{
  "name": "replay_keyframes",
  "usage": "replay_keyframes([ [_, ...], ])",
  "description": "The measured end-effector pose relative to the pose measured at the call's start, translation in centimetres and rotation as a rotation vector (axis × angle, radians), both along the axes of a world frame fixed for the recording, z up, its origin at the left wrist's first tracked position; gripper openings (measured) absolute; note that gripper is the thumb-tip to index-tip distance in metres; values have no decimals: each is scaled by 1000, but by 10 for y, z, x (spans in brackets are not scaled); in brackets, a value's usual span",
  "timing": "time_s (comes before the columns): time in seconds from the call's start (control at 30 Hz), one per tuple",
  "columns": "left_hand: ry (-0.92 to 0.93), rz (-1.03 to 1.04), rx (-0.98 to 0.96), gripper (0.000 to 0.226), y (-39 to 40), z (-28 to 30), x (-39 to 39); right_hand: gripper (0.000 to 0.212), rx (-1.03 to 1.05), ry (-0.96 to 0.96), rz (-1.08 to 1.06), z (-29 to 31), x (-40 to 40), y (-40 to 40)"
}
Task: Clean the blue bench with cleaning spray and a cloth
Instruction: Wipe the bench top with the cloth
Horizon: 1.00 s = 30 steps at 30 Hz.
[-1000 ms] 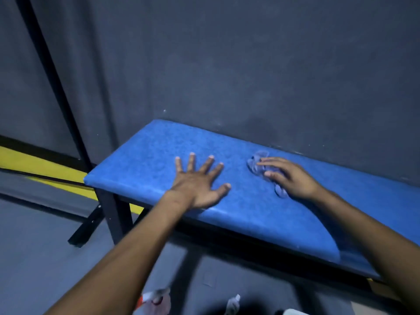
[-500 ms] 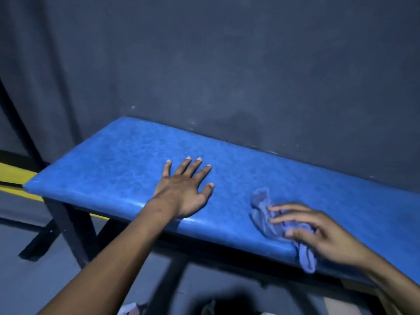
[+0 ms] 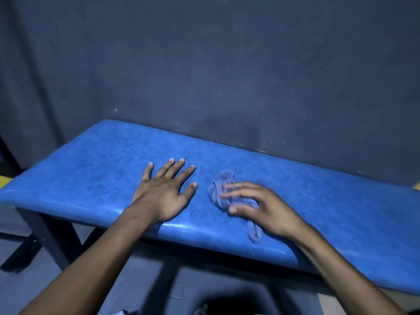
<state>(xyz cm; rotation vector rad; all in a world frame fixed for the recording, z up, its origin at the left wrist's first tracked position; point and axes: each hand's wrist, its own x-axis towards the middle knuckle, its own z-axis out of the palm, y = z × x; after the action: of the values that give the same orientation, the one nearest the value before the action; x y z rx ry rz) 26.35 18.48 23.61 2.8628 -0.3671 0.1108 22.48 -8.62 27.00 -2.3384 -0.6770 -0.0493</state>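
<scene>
Head view: a blue bench (image 3: 91, 178) with a padded, mottled vinyl top runs from the lower left to the right edge, its long back side set against a dark grey wall (image 3: 227, 64). The left hand (image 3: 164, 192) lies palm down on the seat near its front edge, fingers spread wide and flat, gripping nothing; the bare forearm reaches back toward the lower left corner. Just beside it, to the right and not touching it, the right hand (image 3: 261, 210) presses a crumpled pale blue cloth (image 3: 219, 189) against the seat, fingers curved and loosely splayed over the fabric, fingertips directed toward the left hand. Part of the cloth bulges out beyond the fingertips; a narrow tail of it emerges below the heel of the palm and lies on the seat close to the front edge. The right hand and cloth appear slightly blurred, so whether the thumb pinches the fabric cannot be told. The cloth sits roughly midway along the visible length of the bench, nearer the front edge than the wall. A bright sheen marks the rounded front lip of the seat between the two wrists. Dark frame legs (image 3: 52, 242) stand under the left end on a grey floor (image 3: 27, 292). A yellow strip (image 3: 3, 179) shows at the left edge behind the bench
</scene>
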Motion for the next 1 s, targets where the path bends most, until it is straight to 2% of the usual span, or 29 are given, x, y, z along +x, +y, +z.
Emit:
replay_keyframes([
  [0.07,11,-1,0,65,0,-1,0,29,-32,14,35,5,-41,-33],
  [0.13,16,2,8,65,0,0,0,25,-63,18,-38,13,-53,-79],
  [0.3,-23,-32,38,67,-1,-2,-3,9,-20,-62,-577,-3,25,-169],
  [0.37,-52,-50,27,67,0,-3,-4,19,25,-57,-686,-6,65,-153],
  [0.43,-64,-58,24,66,0,-2,-5,19,87,9,-619,-5,93,-104],
  [0.5,-63,-57,10,68,0,-1,-5,21,149,32,-456,-1,95,-44],
  [0.6,-62,-33,-17,70,5,-1,-4,29,23,-68,-204,-5,40,13],
  [0.73,-50,-23,-18,74,2,-2,-5,29,-86,-111,-96,-1,-59,-38],
  [0.87,-37,-13,18,73,-1,-1,-6,22,-131,-135,-364,7,-65,-147],
  [0.9,-40,-12,20,72,-1,-1,-6,23,-130,-135,-486,4,-52,-173],
  [0.97,-44,-13,24,72,-2,-1,-6,9,-97,-117,-709,2,-18,-209],
  [1.0,-47,-12,29,72,-2,-2,-6,14,-87,-103,-786,1,3,-215],
])
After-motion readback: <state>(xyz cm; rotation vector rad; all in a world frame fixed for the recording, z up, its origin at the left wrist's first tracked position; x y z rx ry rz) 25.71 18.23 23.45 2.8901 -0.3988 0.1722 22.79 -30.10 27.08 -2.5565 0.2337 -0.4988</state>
